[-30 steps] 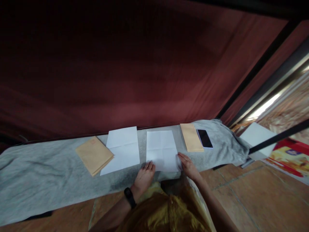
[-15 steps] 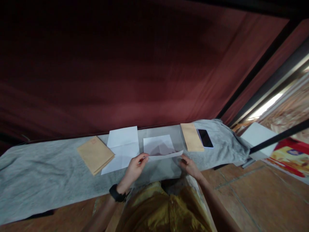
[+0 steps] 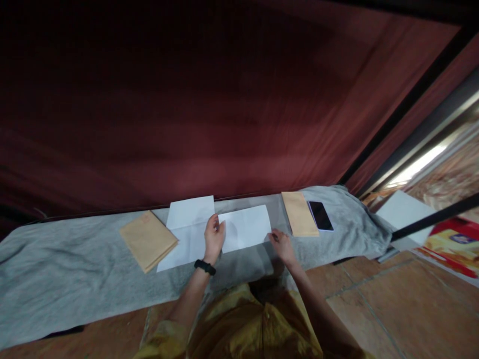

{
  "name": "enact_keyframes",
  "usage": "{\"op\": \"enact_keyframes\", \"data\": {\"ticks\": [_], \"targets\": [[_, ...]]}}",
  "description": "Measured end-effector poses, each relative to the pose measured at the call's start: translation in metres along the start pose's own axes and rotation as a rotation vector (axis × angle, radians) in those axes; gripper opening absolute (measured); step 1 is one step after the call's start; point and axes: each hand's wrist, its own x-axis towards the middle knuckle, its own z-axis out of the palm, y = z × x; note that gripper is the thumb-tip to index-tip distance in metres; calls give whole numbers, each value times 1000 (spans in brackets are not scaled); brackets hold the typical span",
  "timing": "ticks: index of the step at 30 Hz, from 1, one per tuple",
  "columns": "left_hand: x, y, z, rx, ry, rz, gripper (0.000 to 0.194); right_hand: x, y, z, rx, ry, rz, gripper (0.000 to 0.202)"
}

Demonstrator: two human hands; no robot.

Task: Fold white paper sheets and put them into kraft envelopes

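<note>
A white sheet of paper (image 3: 245,228) lies low over the grey cloth in front of me, its upper side facing me. At its left edge is my left hand (image 3: 214,240), wearing a black wristband, with curled fingers and the thumb over the edge. My right hand (image 3: 282,248) pinches the sheet's lower right corner. Left of these, a creased white sheet (image 3: 187,239) lies flat, partly behind my left hand. A brown envelope stack (image 3: 147,240) overlaps that sheet's left side. To the right lies another brown envelope (image 3: 300,214).
A phone (image 3: 321,216) with a dark screen lies beside the right envelope. Grey cloth (image 3: 75,269) covers the long, narrow surface. A dark red wall of fabric (image 3: 224,124) rises behind it. At the right are a dark bar (image 3: 437,217) and a red printed box (image 3: 454,244).
The sheet has gone from edge-on, raised between both hands, to lying low with its face visible. It now covers where another white piece showed. My left hand has turned more upright.
</note>
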Motion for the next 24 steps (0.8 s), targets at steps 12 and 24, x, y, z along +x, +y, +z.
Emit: {"op": "enact_keyframes", "data": {"ticks": [12, 24], "targets": [[-83, 7, 31, 667, -432, 431, 53, -23, -10, 9, -282, 83, 82, 37], [-71, 0, 50, 726, -515, 527, 54, 2, -63, 41, -38, -56, -281, 48]]}}
